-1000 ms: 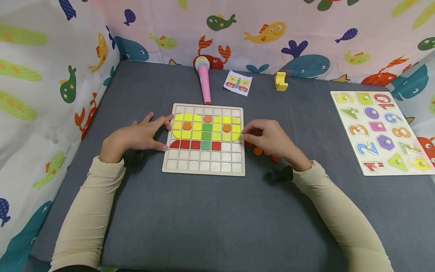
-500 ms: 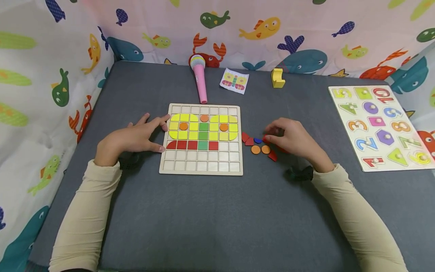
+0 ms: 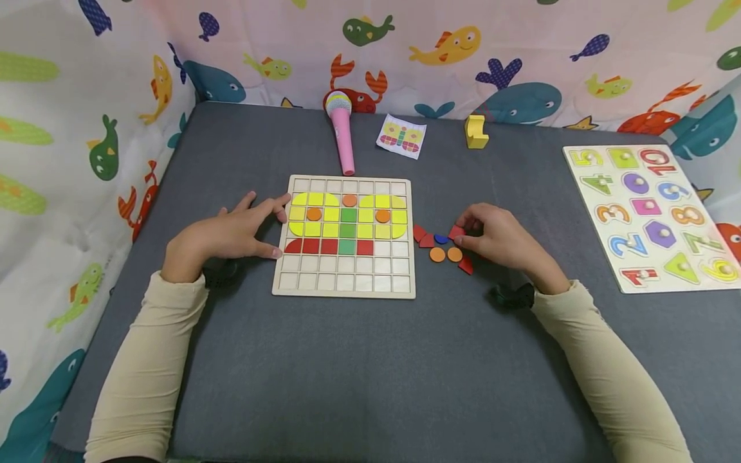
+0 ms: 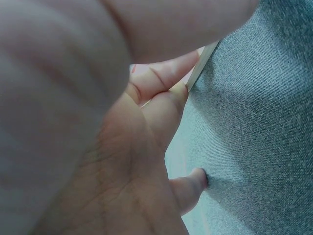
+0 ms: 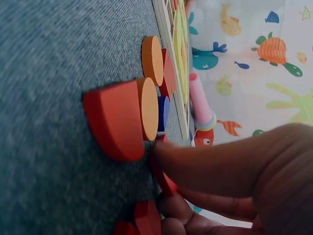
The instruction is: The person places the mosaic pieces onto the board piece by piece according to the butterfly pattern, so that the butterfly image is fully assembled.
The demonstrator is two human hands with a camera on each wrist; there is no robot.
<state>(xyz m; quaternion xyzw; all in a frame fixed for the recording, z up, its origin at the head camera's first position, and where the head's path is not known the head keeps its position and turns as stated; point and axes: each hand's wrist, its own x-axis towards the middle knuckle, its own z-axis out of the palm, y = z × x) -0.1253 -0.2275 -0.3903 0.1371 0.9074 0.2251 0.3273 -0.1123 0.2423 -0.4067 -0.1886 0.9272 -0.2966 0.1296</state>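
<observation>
In the head view my left hand point(image 3: 222, 238) touches the left edge of a wooden grid board point(image 3: 344, 296) with spread fingers and thumb. Yellow, orange, green and red tiles form a pattern in the grid; the red row has a tile point(image 3: 365, 247) just right of the green column. To the right of the board, my right hand point(image 3: 494, 238) pinches a red tile point(image 5: 165, 178) between thumb and fingers, close over the table. Beside it lie an orange disc point(image 3: 454, 254), a blue piece point(image 3: 440, 238) and a red tile with one rounded side point(image 5: 117, 122).
Behind the board lie a pink toy microphone point(image 3: 344, 138), a card with a butterfly pattern point(image 3: 402, 136) and a yellow block point(image 3: 476, 132). A number puzzle board point(image 3: 654, 218) is at the right. A sea-animal curtain point(image 3: 521, 38) borders the table.
My right hand has moved from the board's right edge rightward to the loose pieces, and a red tile now shows between its fingertips. The left hand stays at the board's edge.
</observation>
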